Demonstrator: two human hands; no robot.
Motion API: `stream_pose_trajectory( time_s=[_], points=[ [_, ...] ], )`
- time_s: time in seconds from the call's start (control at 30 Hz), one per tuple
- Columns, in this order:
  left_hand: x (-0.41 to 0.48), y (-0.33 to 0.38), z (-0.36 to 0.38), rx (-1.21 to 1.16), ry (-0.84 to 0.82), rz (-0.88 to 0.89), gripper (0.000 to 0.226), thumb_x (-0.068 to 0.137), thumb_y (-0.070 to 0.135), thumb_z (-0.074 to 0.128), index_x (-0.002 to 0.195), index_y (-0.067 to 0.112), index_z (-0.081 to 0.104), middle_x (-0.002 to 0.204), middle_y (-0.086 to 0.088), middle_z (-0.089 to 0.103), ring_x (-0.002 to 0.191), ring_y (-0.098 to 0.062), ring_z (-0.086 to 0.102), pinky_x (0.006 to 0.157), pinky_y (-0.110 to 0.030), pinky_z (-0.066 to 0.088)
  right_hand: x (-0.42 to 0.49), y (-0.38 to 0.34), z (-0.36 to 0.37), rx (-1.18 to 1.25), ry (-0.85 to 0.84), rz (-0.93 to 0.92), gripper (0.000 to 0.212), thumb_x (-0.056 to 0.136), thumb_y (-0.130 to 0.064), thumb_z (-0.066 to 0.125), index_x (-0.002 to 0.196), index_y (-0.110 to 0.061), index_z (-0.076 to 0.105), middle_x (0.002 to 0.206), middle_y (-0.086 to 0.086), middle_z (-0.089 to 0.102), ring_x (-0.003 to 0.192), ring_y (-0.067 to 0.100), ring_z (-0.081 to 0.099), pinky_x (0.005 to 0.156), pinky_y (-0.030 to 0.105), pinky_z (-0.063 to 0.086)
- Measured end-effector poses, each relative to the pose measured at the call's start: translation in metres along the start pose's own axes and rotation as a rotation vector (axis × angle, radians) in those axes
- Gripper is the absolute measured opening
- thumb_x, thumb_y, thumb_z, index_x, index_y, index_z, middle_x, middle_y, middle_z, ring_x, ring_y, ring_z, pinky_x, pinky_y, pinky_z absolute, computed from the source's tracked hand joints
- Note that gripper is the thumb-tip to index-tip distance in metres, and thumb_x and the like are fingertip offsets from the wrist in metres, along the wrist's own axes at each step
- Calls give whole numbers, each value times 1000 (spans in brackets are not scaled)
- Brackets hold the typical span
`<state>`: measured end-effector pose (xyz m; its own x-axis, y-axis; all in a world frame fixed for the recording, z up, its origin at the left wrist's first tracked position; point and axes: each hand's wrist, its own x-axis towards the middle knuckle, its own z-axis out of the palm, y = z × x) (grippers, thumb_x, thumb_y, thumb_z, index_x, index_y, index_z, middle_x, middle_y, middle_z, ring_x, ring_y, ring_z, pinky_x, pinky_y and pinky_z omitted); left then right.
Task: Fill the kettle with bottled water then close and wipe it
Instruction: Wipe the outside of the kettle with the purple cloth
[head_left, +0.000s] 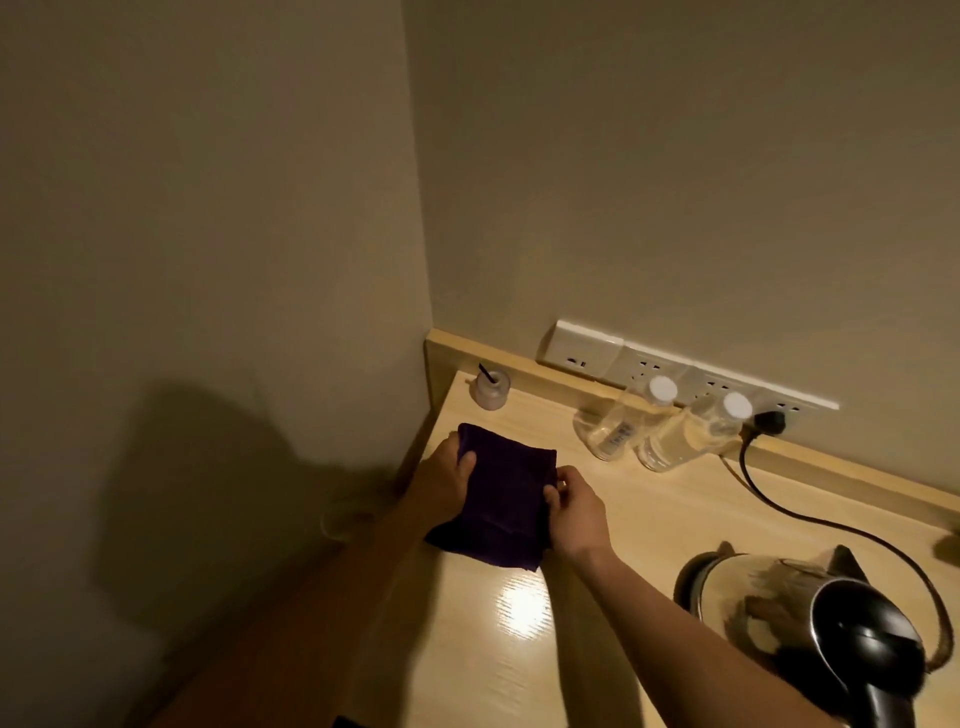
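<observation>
A folded dark purple cloth lies near the left edge of the light wooden table. My left hand grips its left side with the thumb on top. My right hand pinches its right edge. A steel kettle with a black lid and handle stands at the lower right, its lid down. Two clear water bottles with white caps stand by the back wall, both capped.
A white socket strip runs along the back wall, with the kettle's black cord plugged in and curving across the table. A small pale jar with a dark stick stands in the back left corner. Walls close in at left and behind.
</observation>
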<state>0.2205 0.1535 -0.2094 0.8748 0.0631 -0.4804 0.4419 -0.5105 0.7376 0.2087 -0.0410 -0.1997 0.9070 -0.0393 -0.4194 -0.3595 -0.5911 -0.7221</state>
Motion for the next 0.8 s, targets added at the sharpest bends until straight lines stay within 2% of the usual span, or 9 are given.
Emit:
stream_pose_trajectory(
  time_s=[0.17, 0.27, 0.33, 0.4, 0.43, 0.47, 0.53, 0.67, 0.8],
  points=[
    [1, -8, -2, 172, 103, -12, 38, 106, 25, 54, 138, 7, 46, 130, -14, 64, 118, -31, 65, 84, -26, 45, -2, 3, 15, -210, 76, -12, 18, 105, -16, 49, 122, -13, 52, 110, 2, 50, 93, 28, 61, 75, 39, 47],
    [-6, -8, -5, 314, 183, -54, 52, 104, 32, 57, 148, 10, 40, 139, -14, 62, 124, -29, 64, 96, -34, 51, -8, 1, 13, -422, 145, -98, 40, 102, -24, 56, 139, -15, 45, 119, 2, 48, 103, 25, 58, 80, 40, 54],
    [-12, -12, -2, 391, 261, 87, 56, 100, 38, 59, 148, 13, 42, 137, -10, 61, 122, -26, 63, 97, -33, 52, -10, 5, 12, -595, 155, -253, 56, 98, -32, 60, 149, -15, 40, 134, 7, 52, 117, 27, 55, 93, 39, 54],
    [-14, -16, 7, 542, 276, 301, 61, 99, 42, 56, 151, 13, 42, 144, -10, 56, 128, -26, 58, 103, -35, 49, -9, 10, 11, -692, 54, -366, 72, 99, -44, 55, 160, -17, 28, 161, 8, 36, 146, 28, 38, 115, 40, 40],
    [-13, -18, 13, 635, 248, 390, 64, 100, 44, 50, 155, 12, 37, 155, -11, 48, 140, -28, 50, 113, -39, 44, -7, 14, 12, -729, -16, -398, 78, 101, -52, 48, 164, -19, 16, 172, 6, 18, 158, 26, 18, 124, 39, 26],
    [-10, -21, 19, 716, 203, 452, 68, 102, 46, 42, 159, 11, 30, 166, -11, 35, 151, -28, 36, 121, -43, 36, -5, 18, 12, -764, -86, -407, 82, 102, -59, 38, 166, -21, 4, 175, 1, -2, 161, 21, -2, 129, 37, 11],
    [-3, -31, 30, 799, 113, 495, 71, 105, 48, 30, 164, 12, 17, 173, -7, 12, 160, -24, 13, 128, -47, 21, -1, 27, 15, -834, -172, -402, 85, 101, -70, 22, 164, -23, -12, 171, -3, -22, 157, 14, -24, 128, 39, -4],
    [7, -51, 42, 815, 43, 455, 72, 104, 51, 23, 164, 14, 11, 173, -4, 6, 161, -19, 4, 127, -48, 11, 4, 36, 19, -927, -231, -359, 85, 100, -74, 11, 161, -23, -20, 168, -1, -30, 153, 15, -34, 127, 44, -8],
    [7, -52, 43, 835, 40, 446, 72, 103, 53, 24, 164, 16, 13, 172, -2, 7, 161, -20, 8, 127, -48, 9, 1, 31, 15, -965, -248, -326, 84, 100, -74, 10, 160, -24, -22, 167, 0, -33, 153, 16, -35, 128, 46, -7]
  ],
)
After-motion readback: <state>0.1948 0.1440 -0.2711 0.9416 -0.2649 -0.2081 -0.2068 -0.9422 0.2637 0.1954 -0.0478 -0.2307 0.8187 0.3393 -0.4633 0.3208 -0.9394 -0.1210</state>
